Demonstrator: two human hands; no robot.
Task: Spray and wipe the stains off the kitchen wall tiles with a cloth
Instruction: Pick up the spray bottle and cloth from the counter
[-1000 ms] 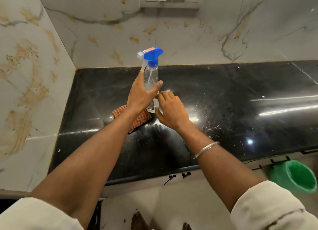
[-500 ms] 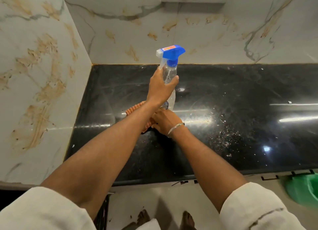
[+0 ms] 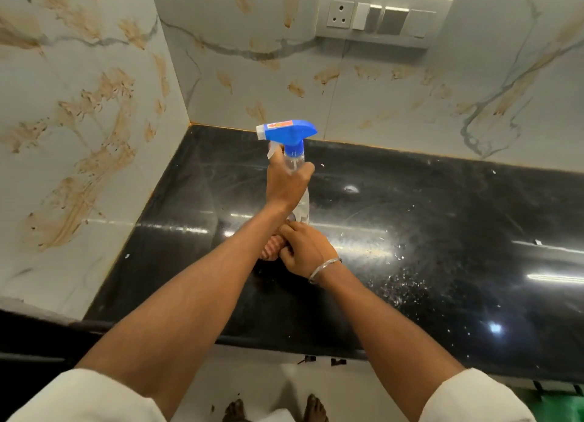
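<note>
Spray bottle (image 3: 289, 134) is held upright over the black counter (image 3: 442, 232), near the corner of the wall tiles (image 3: 363, 99); it has a blue top and a see-through body; how much is inside cannot be told; the left hand (image 3: 286, 183) is wrapped tight round its neck; brown stains (image 3: 82, 168) smear the tiles on the left and at the back; the right hand (image 3: 305, 251) curls its fingers round a bunched orange cloth (image 3: 271, 247) just below the bottle; white crumbs (image 3: 398, 282) dot the counter.
</note>
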